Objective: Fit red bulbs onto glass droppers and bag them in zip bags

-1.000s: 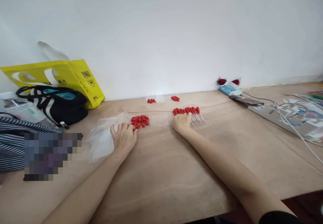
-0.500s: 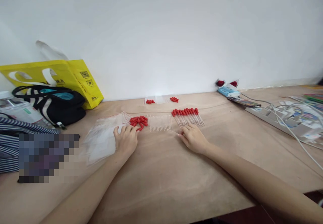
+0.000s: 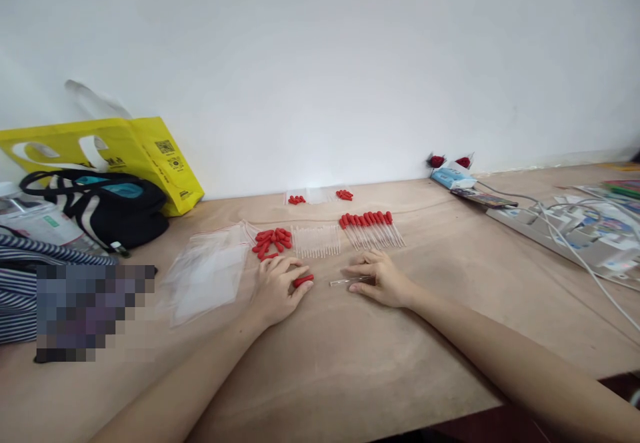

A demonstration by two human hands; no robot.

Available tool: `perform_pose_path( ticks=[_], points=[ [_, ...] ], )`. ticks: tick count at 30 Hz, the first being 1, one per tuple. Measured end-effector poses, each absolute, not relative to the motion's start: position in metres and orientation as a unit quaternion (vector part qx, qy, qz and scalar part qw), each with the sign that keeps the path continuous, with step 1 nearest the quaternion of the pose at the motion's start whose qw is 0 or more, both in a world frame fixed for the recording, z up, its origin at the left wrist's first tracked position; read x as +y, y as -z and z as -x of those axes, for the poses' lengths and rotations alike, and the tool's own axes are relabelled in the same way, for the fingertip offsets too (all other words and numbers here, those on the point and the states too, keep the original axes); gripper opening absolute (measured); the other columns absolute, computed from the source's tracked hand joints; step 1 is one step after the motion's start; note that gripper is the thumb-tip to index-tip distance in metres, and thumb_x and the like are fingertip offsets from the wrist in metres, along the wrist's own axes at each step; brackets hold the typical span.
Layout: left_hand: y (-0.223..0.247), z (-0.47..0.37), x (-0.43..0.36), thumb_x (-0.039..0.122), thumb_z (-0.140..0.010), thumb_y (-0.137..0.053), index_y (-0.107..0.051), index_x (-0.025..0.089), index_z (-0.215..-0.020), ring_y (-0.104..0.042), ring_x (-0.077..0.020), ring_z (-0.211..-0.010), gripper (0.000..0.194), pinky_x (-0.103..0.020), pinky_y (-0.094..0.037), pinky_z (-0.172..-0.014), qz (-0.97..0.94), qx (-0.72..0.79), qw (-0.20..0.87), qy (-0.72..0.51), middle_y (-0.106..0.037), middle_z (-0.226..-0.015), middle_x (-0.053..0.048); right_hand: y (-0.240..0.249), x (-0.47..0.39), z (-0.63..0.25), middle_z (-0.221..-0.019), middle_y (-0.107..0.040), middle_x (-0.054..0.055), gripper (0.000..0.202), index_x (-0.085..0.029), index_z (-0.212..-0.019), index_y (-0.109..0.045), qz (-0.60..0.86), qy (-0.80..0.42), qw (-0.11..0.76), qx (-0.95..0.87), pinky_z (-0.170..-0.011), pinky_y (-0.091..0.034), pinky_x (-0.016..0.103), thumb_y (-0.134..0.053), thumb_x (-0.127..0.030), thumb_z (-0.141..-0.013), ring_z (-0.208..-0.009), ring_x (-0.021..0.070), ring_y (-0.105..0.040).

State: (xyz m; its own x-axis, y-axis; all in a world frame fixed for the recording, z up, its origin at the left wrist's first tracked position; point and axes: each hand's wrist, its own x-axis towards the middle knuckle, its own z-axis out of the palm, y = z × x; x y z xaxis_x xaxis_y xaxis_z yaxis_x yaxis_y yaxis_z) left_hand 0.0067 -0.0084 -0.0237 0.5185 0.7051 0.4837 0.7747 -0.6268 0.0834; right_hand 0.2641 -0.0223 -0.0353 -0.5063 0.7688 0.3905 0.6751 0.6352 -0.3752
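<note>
Between the thumb and fingers of my left hand (image 3: 276, 291) is a red rubber dropper bulb (image 3: 303, 280), lying sideways. My right hand (image 3: 384, 280) pinches a clear glass dropper tube (image 3: 341, 282), one end pointing at the bulb; the two are apart. Behind my left hand lies a heap of loose red bulbs (image 3: 273, 238). A row of bare glass tubes (image 3: 316, 240) is laid out to its right. Past my right hand, a row of droppers (image 3: 375, 228) has red bulbs on the far ends of its tubes.
Clear zip bags (image 3: 207, 283) lie flat at left. Near the wall are more bags (image 3: 320, 196) with red bulbs on them. A yellow bag (image 3: 170, 163) and a black bag (image 3: 135, 210) stand left. A power strip (image 3: 565, 243) with cables lies right.
My left hand has moved right and nearer, away from the bulb heap, with one red bulb in its fingers. My right hand has turned the glass tube roughly level and stays nearly in place.
</note>
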Motion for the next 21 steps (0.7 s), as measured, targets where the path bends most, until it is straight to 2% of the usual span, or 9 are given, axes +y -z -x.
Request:
perform_pose_path(
  ticks=[5,11,17,21],
  points=[
    [0.026,-0.007,-0.004,0.031,-0.082,-0.051,-0.068,0.026,-0.084,-0.055,-0.0209,-0.090,0.017,-0.043,-0.031,-0.084,0.870,-0.416,0.069,0.254,-0.066,-0.096,-0.002,0.048,-0.023,-0.254,-0.093,-0.061,0.005,0.019,-0.027,-0.091,-0.068,0.423,-0.051,0.307,-0.851,-0.075,-0.035,0.033,-0.052,-0.033,-0.083,-0.086,0.0176,-0.049],
    [0.022,-0.017,-0.016,0.026,-0.087,-0.045,-0.061,0.023,-0.086,-0.058,-0.0178,-0.088,0.017,-0.047,-0.020,-0.097,0.883,-0.384,0.033,0.268,-0.068,-0.086,0.000,0.044,-0.031,-0.248,-0.093,-0.064,0.005,0.019,-0.021,-0.082,-0.067,0.415,-0.004,0.347,-0.841,-0.075,-0.034,0.033,-0.049,-0.027,-0.084,-0.086,0.0178,-0.050],
    [0.024,-0.025,-0.023,0.025,-0.089,-0.039,-0.056,0.021,-0.089,-0.060,-0.0158,-0.084,0.017,-0.049,-0.016,-0.100,0.887,-0.382,-0.017,0.261,-0.068,-0.085,0.001,0.037,-0.040,-0.239,-0.071,-0.066,0.001,0.020,-0.020,-0.084,-0.064,0.438,0.030,0.360,-0.823,-0.087,-0.024,0.036,-0.044,-0.024,-0.086,-0.067,0.0121,-0.054],
    [0.024,-0.024,-0.022,0.025,-0.089,-0.039,-0.055,0.021,-0.089,-0.060,-0.0160,-0.085,0.017,-0.049,-0.017,-0.099,0.885,-0.386,-0.033,0.259,-0.068,-0.087,0.001,0.037,-0.043,-0.233,-0.069,-0.066,-0.001,0.020,-0.020,-0.084,-0.062,0.431,0.039,0.359,-0.827,-0.089,-0.020,0.037,-0.043,-0.023,-0.086,-0.062,0.0104,-0.056]
  ],
)
